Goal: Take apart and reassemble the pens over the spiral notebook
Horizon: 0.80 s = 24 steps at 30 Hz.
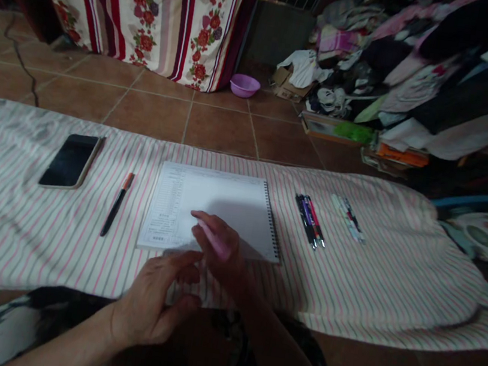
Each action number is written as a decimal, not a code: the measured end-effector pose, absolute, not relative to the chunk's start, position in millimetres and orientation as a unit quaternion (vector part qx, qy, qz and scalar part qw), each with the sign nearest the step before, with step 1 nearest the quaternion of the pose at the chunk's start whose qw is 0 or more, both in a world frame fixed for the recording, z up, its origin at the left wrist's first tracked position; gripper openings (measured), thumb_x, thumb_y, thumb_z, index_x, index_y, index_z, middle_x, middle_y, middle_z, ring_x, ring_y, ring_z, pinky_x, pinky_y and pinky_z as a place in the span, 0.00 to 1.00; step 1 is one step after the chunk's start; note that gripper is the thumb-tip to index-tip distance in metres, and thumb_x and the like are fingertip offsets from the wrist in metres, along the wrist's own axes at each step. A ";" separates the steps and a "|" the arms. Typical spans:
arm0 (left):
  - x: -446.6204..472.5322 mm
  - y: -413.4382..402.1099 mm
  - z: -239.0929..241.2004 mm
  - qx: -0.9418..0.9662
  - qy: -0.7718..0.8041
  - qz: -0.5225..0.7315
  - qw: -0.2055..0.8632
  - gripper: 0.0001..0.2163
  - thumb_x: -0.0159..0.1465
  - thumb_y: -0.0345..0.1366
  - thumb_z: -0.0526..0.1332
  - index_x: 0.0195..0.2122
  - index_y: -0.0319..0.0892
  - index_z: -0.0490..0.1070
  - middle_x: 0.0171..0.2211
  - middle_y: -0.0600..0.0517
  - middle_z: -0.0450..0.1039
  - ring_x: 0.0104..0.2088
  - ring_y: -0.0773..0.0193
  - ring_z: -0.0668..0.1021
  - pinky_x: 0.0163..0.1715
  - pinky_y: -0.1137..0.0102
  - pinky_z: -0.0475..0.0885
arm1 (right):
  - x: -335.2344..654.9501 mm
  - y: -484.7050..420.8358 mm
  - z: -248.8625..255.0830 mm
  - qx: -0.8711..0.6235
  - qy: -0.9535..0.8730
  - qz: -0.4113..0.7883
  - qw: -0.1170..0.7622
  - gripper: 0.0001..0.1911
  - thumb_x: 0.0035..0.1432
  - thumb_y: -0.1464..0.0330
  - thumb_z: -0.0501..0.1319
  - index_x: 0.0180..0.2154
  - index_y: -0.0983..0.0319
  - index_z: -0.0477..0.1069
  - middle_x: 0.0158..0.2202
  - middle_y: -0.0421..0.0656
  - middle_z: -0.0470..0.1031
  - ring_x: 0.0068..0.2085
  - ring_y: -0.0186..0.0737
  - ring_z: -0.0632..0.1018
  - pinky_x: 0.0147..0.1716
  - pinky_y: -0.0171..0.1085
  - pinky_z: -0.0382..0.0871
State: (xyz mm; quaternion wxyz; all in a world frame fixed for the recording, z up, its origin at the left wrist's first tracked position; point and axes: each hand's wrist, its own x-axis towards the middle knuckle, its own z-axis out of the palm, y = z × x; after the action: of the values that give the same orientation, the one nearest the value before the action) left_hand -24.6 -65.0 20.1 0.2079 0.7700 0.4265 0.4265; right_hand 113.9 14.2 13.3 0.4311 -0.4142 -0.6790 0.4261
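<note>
A spiral notebook [218,200] lies open on a striped cloth [36,238], its wire binding on the right. My right hand [220,252] rests on the notebook's lower edge, fingers closed round a pink pen [215,241]. My left hand [154,304] hovers just below and left of it, fingers loosely curled and apart, holding nothing, fingertips close to the right hand. A black pen with an orange cap [117,204] lies left of the notebook. A dark phone [71,160] lies further left.
Right of the notebook lie a bundle of coloured pens [310,219] and a pale patterned pen [348,218]. Beyond the cloth are a tiled floor [216,124], a purple bowl [244,85], a floral hanging cloth [159,7] and heaps of clothes [379,62] at right.
</note>
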 end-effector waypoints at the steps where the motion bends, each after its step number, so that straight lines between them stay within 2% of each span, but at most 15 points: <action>1: -24.7 -66.5 18.2 0.757 0.443 0.438 0.195 0.18 0.60 0.32 0.54 0.52 0.41 0.57 0.30 0.50 0.74 0.29 0.63 0.76 0.31 0.68 0.71 | 113.1 16.1 12.7 -0.439 -0.670 0.418 0.428 0.13 0.57 0.63 0.56 0.39 0.62 0.73 0.26 0.42 0.75 0.26 0.33 0.74 0.29 0.33 0.68; 3: -24.7 -66.9 13.9 0.752 0.464 0.443 0.152 0.12 0.59 0.28 0.54 0.46 0.40 0.61 0.28 0.50 0.73 0.27 0.64 0.75 0.29 0.69 0.71 | 110.6 20.9 11.4 -0.484 -0.638 0.421 0.424 0.15 0.59 0.61 0.53 0.36 0.63 0.73 0.21 0.40 0.72 0.21 0.31 0.71 0.23 0.31 0.65; 5: -25.0 -63.9 9.5 0.792 0.455 0.391 0.112 0.09 0.59 0.26 0.54 0.40 0.39 0.65 0.31 0.48 0.73 0.31 0.62 0.74 0.30 0.68 0.71 | 107.1 25.1 9.7 -0.507 -0.614 0.429 0.427 0.17 0.59 0.59 0.52 0.32 0.64 0.73 0.18 0.39 0.69 0.19 0.30 0.69 0.20 0.30 0.62; 7: -25.9 -59.2 5.3 0.802 0.496 0.325 0.070 0.08 0.59 0.27 0.54 0.38 0.38 0.68 0.40 0.43 0.72 0.39 0.57 0.74 0.34 0.64 0.72 | 103.1 27.2 7.8 -0.522 -0.600 0.433 0.424 0.18 0.58 0.58 0.52 0.28 0.64 0.72 0.16 0.38 0.66 0.18 0.29 0.68 0.19 0.29 0.61; 10: -28.1 -54.5 0.4 0.809 0.526 0.262 0.027 0.09 0.59 0.28 0.55 0.40 0.39 0.71 0.45 0.43 0.72 0.43 0.54 0.72 0.37 0.62 0.72 | 98.3 26.8 5.0 -0.526 -0.613 0.433 0.401 0.19 0.58 0.57 0.52 0.26 0.64 0.72 0.14 0.37 0.64 0.17 0.30 0.68 0.20 0.29 0.62; 15: -30.8 -56.8 -1.6 0.820 0.521 0.238 -0.008 0.10 0.60 0.29 0.55 0.41 0.38 0.72 0.44 0.45 0.74 0.44 0.52 0.72 0.37 0.61 0.72 | 95.5 25.4 0.9 -0.499 -0.679 0.409 0.350 0.18 0.60 0.59 0.50 0.31 0.63 0.74 0.18 0.40 0.71 0.21 0.32 0.73 0.25 0.30 0.65; 20: -31.1 -58.3 -0.7 0.821 0.519 0.239 0.004 0.10 0.59 0.29 0.56 0.41 0.38 0.72 0.46 0.46 0.74 0.44 0.51 0.72 0.36 0.60 0.73 | 94.2 26.4 1.0 -0.502 -0.709 0.384 0.313 0.18 0.60 0.61 0.50 0.34 0.64 0.74 0.21 0.42 0.74 0.23 0.33 0.74 0.27 0.31 0.65; 24: -31.9 -57.0 -0.4 0.822 0.518 0.236 0.006 0.10 0.59 0.29 0.56 0.41 0.38 0.72 0.45 0.46 0.74 0.44 0.52 0.72 0.36 0.60 0.73 | 93.8 26.5 0.6 -0.510 -0.732 0.346 0.290 0.19 0.61 0.62 0.49 0.31 0.64 0.74 0.20 0.43 0.74 0.22 0.35 0.74 0.26 0.32 0.64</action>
State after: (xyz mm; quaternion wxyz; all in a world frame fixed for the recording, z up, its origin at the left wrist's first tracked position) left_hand -31.9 -57.0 -0.4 0.0061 0.8223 0.5176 0.2362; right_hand 93.8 26.5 0.6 0.2900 -0.5101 -0.7321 0.3461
